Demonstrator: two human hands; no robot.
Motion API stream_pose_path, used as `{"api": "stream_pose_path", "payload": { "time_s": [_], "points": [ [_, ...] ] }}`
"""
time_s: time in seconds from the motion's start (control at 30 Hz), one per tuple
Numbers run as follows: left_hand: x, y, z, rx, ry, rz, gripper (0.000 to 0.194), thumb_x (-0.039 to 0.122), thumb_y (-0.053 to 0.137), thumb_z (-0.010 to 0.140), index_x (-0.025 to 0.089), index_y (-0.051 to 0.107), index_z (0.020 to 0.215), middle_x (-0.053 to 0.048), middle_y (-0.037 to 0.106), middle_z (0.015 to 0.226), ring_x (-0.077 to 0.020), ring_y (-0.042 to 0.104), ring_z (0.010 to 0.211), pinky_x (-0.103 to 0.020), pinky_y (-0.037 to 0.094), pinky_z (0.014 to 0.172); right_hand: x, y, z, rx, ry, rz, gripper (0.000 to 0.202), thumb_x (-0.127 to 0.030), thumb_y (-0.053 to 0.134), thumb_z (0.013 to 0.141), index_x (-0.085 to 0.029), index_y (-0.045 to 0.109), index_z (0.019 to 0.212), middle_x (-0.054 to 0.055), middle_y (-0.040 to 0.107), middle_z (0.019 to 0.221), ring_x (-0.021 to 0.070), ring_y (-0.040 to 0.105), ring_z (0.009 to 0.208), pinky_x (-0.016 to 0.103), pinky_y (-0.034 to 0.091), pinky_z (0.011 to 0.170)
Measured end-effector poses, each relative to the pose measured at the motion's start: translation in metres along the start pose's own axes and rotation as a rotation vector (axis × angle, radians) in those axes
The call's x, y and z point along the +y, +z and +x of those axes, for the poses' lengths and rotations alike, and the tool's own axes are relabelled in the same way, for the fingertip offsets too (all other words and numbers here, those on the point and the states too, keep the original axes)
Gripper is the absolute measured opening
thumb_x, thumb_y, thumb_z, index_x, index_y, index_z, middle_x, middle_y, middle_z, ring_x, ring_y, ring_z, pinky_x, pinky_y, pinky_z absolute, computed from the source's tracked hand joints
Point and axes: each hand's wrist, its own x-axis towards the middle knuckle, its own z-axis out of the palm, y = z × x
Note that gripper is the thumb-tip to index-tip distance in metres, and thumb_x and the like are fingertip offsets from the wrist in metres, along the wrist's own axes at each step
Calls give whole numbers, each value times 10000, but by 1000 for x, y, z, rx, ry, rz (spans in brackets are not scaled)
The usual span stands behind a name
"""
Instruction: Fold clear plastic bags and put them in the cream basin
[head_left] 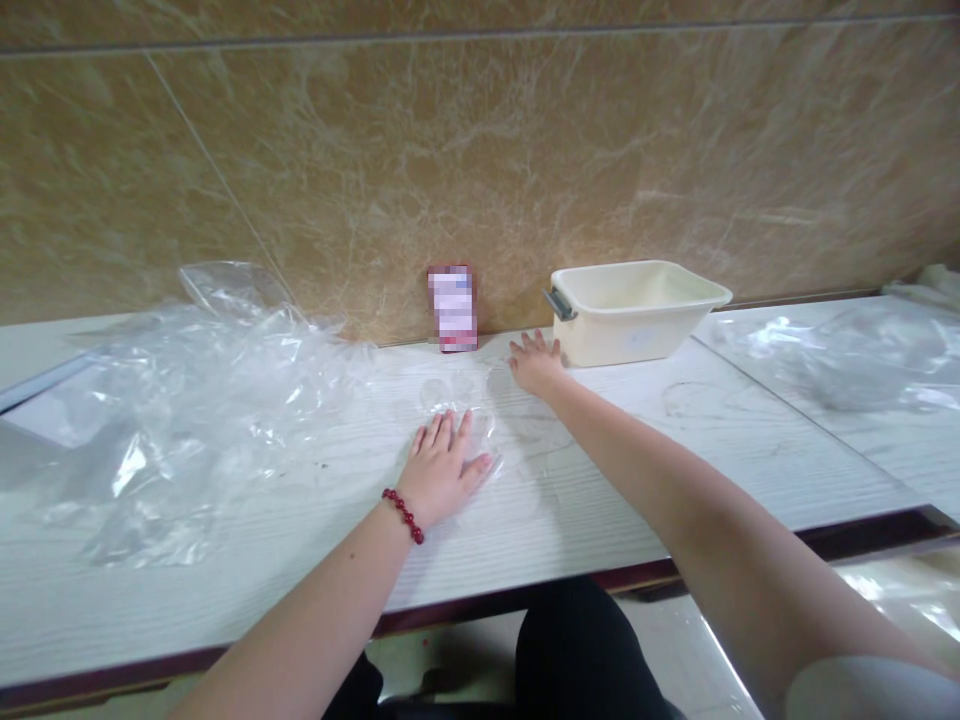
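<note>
My left hand (pixel 441 472), with a red bead bracelet (pixel 403 516) at the wrist, lies with its fingers spread over a small clear plastic piece (pixel 491 445) on the white table (pixel 300 570). Farther forward and to the right, my right hand (pixel 537 362) rests palm down with its fingers apart, just left of a cream plastic tub (pixel 630 335). Faint clear round shapes (pixel 450 385) show on the table between the two hands. Neither hand grips anything that I can see.
A big heap of clear plastic bags (pixel 225 400) covers the left of the table. A phone (pixel 454 308) leans against the marble wall (pixel 480 170). More clear plastic (pixel 855 350) lies at the right. The table's dark front edge (pixel 510 600) runs above my legs.
</note>
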Motion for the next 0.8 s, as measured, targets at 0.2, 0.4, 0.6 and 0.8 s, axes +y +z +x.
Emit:
{"api": "stream_pose_path", "payload": {
  "time_s": [0.2, 0.4, 0.6, 0.8],
  "points": [
    [-7, 5, 6, 47, -89, -59, 641, 488, 190, 790, 43, 227, 1250, -182, 264, 1295, -236, 188, 1208, -378, 179, 971, -30, 0, -30, -66, -279, 142, 546, -412, 170, 820, -116, 211, 1277, 82, 217, 1326, 222, 138, 1215, 401, 159, 957],
    [-12, -4, 7, 50, -120, -139, 583, 441, 223, 795, 63, 267, 1237, -164, 296, 1285, -221, 235, 1193, -347, 223, 955, -40, 2, -43, -123, -213, 125, 599, -488, 154, 802, -131, 196, 1281, 91, 186, 1334, 245, 108, 1221, 470, 104, 949],
    [-59, -39, 31, 18, -285, -124, 452, 297, 287, 775, 97, 396, 1166, -134, 519, 1091, -196, 490, 993, -283, 347, 852, -63, -44, -53, -204, -146, 98, 513, -432, 278, 792, -146, 343, 1213, 123, 250, 1304, 294, 175, 1193, 474, 175, 921],
    [-99, -27, 56, 78, -451, -98, 493, 384, 371, 716, 106, 458, 1114, -135, 533, 1059, -217, 498, 972, -278, 362, 819, -100, -47, -88, -160, -295, 167, 385, -365, 314, 794, -170, 474, 1086, 123, 452, 1141, 239, 379, 1081, 387, 311, 851]
  ]
}}
